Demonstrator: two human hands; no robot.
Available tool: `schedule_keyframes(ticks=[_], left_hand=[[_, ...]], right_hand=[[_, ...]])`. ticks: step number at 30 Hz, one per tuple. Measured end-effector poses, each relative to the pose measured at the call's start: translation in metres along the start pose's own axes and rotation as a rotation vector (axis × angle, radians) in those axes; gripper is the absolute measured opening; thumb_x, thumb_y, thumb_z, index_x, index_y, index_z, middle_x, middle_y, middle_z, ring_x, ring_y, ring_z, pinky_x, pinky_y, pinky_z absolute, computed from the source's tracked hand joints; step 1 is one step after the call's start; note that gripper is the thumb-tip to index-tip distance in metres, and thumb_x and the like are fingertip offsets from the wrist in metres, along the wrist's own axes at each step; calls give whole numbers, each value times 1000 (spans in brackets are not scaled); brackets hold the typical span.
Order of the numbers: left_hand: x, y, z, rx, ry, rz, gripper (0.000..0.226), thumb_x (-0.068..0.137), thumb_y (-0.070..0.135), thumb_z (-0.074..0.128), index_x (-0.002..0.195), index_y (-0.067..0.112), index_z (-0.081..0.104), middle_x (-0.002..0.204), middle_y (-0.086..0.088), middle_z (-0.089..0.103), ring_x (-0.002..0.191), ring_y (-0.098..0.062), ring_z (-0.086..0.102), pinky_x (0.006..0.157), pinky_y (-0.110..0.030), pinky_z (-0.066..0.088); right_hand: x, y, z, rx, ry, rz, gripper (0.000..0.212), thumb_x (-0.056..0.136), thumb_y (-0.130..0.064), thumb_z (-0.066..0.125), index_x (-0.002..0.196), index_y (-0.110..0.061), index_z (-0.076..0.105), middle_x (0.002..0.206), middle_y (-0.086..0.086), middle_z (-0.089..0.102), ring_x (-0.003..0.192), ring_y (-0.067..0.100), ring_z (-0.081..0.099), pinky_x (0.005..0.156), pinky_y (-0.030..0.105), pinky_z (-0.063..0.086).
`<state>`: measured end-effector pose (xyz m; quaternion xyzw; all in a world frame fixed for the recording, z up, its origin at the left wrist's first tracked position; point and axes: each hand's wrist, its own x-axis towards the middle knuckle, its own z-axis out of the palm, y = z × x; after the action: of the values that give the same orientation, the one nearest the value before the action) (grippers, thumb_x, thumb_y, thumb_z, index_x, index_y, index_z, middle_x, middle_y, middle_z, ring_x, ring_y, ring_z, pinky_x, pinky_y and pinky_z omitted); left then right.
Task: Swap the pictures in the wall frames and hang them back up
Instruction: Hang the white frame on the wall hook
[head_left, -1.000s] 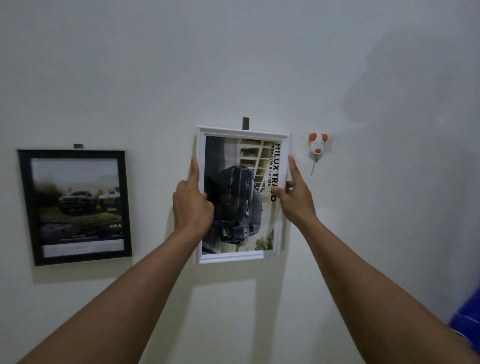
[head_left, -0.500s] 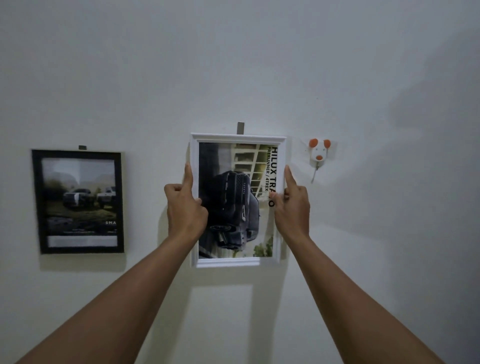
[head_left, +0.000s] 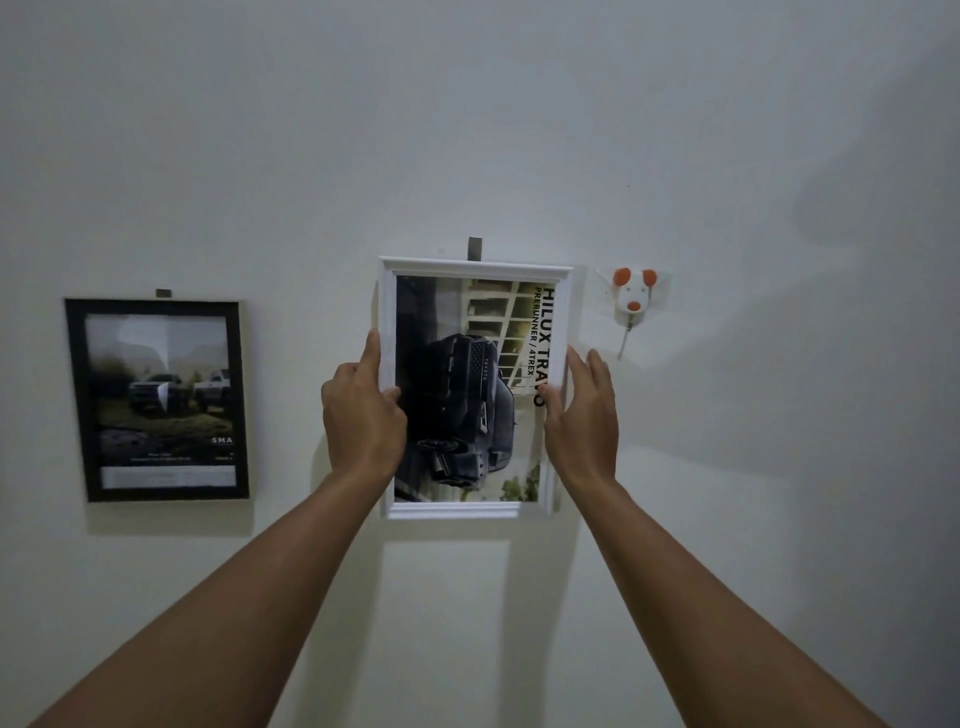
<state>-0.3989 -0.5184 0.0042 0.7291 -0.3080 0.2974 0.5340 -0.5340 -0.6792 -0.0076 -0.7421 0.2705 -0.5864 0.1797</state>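
A white frame (head_left: 475, 267) hangs against the wall under a small grey hook (head_left: 475, 248). Its picture shows a dark pickup truck turned sideways. My left hand (head_left: 363, 410) grips the frame's left edge, thumb on the glass. Along the right edge, my right hand (head_left: 584, 415) has its fingers straight; whether it touches the frame is unclear. Further left, a black frame (head_left: 77, 400) with a picture of two trucks hangs from its own hook (head_left: 163, 293).
A white mouse-shaped wall hook (head_left: 632, 293) with orange ears is stuck to the wall just right of the white frame. The wall around the frames is plain and bare.
My right hand has loosened from the white frame's right edge and its fingers have straightened. The frame has stayed under its hook. The view has shifted slightly.
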Motion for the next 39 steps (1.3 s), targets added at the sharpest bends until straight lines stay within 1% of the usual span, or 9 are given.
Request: schedule_keyframes(ticks=[2, 4, 6, 11, 15, 23, 29, 35, 39], left_hand=[[-3, 2, 1, -9, 10, -8, 71, 93, 7, 60, 152, 25, 27, 114, -11, 58, 104, -26, 52, 94, -39, 50], [-4, 4, 2, -5, 26, -14, 70, 94, 9, 58, 153, 25, 24, 122, -11, 55, 109, -24, 51, 97, -37, 48], [-4, 4, 2, 2, 32, -10, 69, 95, 11, 57, 153, 25, 22, 125, -10, 54, 111, -24, 50, 98, -36, 46], [-3, 0, 1, 0, 19, 16, 69, 95, 13, 57, 153, 26, 22, 121, -9, 55, 109, -23, 51, 96, -34, 47], [-3, -3, 2, -6, 11, 31, 69, 94, 17, 57, 153, 24, 22, 121, -9, 55, 111, -25, 52, 96, -37, 48], [-3, -2, 2, -11, 5, 27, 67, 93, 23, 57, 152, 19, 25, 126, -11, 55, 117, -27, 51, 100, -40, 47], [-3, -1, -1, -14, -6, 22, 68, 93, 24, 57, 152, 15, 25, 124, -12, 56, 117, -28, 52, 99, -39, 45], [-4, 1, -3, -5, -35, 21, 68, 93, 27, 57, 152, 14, 25, 128, -12, 55, 120, -28, 51, 100, -39, 44], [-7, 2, -9, -21, -39, -2, 70, 94, 31, 57, 152, 11, 24, 132, -12, 53, 124, -28, 49, 104, -40, 43]], right_hand=[[0, 1, -1, -5, -18, -12, 55, 101, -25, 54, 152, -20, 35, 163, 5, 24, 152, 20, 13, 118, 36, 22], [-1, 1, -3, -14, -28, -19, 56, 100, -26, 55, 152, -21, 35, 163, 4, 23, 152, 20, 12, 118, 36, 22], [-1, 1, -3, -16, -38, -19, 56, 100, -26, 56, 152, -21, 35, 164, 5, 21, 153, 20, 10, 118, 37, 23], [-2, 0, -3, -14, -43, -7, 57, 101, -27, 54, 153, -21, 32, 164, 4, 20, 153, 20, 9, 119, 39, 23], [-2, -1, -4, -5, -47, 0, 58, 102, -30, 51, 154, -21, 30, 165, 2, 18, 153, 18, 8, 120, 40, 22], [-2, 1, -6, -1, -70, -10, 57, 104, -34, 45, 156, -20, 26, 165, 0, 17, 153, 14, 7, 118, 30, 15], [0, 1, -6, 1, -72, 0, 57, 104, -37, 44, 156, -21, 26, 165, -1, 17, 152, 13, 7, 119, 32, 15], [0, -1, -9, 18, -78, 2, 58, 103, -39, 44, 155, -20, 26, 165, -1, 19, 152, 14, 9, 120, 35, 18], [0, -3, -15, 14, -107, 9, 63, 102, -43, 45, 156, -19, 23, 164, -1, 20, 152, 14, 12, 120, 35, 19]])
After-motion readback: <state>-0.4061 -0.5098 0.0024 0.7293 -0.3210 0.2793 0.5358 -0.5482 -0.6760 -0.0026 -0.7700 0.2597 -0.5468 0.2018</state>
